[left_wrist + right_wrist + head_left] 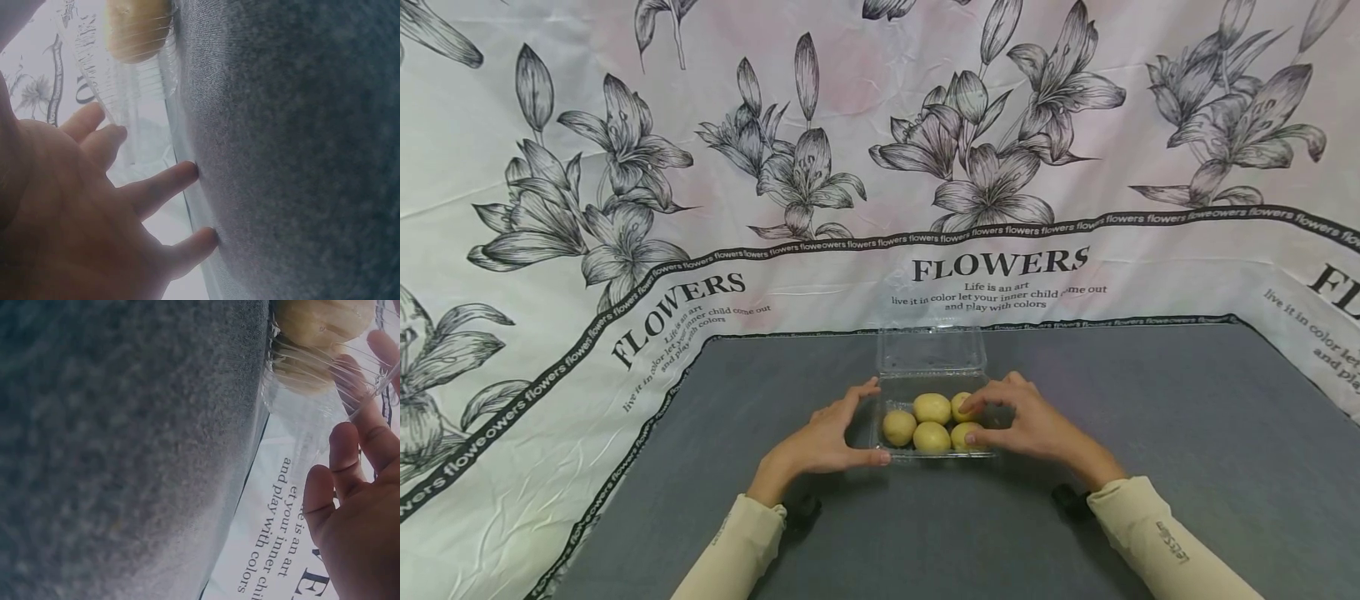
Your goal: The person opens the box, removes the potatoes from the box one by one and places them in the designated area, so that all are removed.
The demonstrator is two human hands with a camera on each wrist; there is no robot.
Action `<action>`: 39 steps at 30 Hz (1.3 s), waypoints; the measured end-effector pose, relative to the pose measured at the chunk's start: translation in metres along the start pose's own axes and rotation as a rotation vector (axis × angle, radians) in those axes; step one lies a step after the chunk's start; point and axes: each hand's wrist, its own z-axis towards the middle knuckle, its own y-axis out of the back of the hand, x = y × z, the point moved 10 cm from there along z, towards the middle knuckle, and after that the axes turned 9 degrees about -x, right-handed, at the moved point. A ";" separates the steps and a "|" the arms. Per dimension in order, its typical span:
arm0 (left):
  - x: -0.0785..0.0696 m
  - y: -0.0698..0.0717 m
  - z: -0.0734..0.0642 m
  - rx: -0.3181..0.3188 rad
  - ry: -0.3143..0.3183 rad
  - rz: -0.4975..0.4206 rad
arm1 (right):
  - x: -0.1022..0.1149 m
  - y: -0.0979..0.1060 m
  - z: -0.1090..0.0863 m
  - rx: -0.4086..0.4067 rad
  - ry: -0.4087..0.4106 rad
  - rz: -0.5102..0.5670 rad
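A clear plastic clamshell box (880, 437) sits on the grey table with its lid (931, 352) raised at the back. Inside are several pale yellow, rounded fruits; one is the front-left fruit (898, 427). My left hand (820, 437) spreads thumb and fingers along the box's left side, with fingertips (115, 132) touching its rim. Over the box's right side reaches my right hand (1030, 425). Its index fingertip lies over the back-right fruit (958, 402), its thumb over the front-right one (961, 432). Whether it pinches either is unclear. Its index finger (352, 378) shows through the clear wall.
Grey cloth covers the table (925, 533). Behind it hangs a white curtain (820, 283) printed with black lilies and lettering. A dark band shows under each wrist, beside the cream sleeves (745, 533).
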 end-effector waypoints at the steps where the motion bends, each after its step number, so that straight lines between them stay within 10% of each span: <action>1: 0.000 0.000 0.000 -0.002 -0.001 0.000 | 0.001 0.000 0.000 0.007 0.003 0.000; 39: -0.001 -0.001 0.000 -0.008 0.015 -0.008 | -0.002 -0.023 0.008 0.348 -0.084 0.008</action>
